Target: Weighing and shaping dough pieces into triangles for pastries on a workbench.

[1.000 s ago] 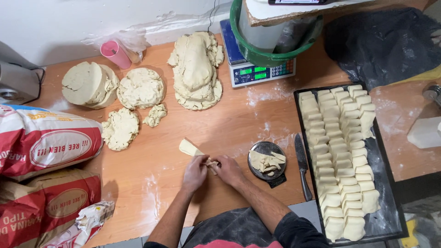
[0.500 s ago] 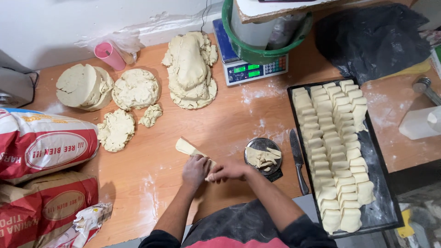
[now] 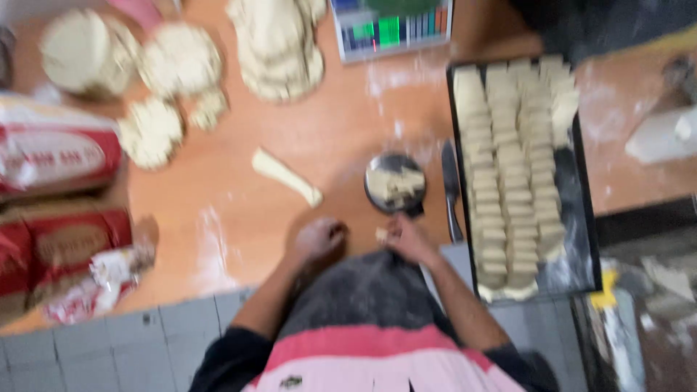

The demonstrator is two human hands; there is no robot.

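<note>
- Right hand (image 3: pixel 408 239) grip: fingers curled around a small pale dough piece (image 3: pixel 381 234), pinched at the fingertips near the worktop's front edge. Blur hides how tightly.
- Left hand (image 3: pixel 317 241) grip: fingers curled inward into a loose fist, resting on the worktop (image 3: pixel 327 138); cannot tell whether anything is inside it. The two hands sit near each other, not touching.
- Dough strip (image 3: pixel 285 176): long pale strip lying free on the worktop, angled, up and to the left of both hands, apart from them.
- Small round dark plate (image 3: pixel 395 184): just beyond the right hand, carrying a few cut dough bits.
- Knife (image 3: pixel 451 190): lies lengthwise between the plate and the tray, just beside the tray's left edge.
- Dark tray (image 3: pixel 581 218): to the right, filled with rows of cut dough pieces (image 3: pixel 512 145).
- Far side of the worktop: several flattened dough rounds and lumps (image 3: pixel 276 43), and a digital scale (image 3: pixel 392 29) with a lit display.
- Left edge: red and white flour sacks (image 3: pixel 58 160) stacked, one partly open below.
- Flour dust is scattered over the orange worktop. Nothing stands between the hands and the dough strip.
- Whole frame is motion-blurred; fine detail is unreadable.
</note>
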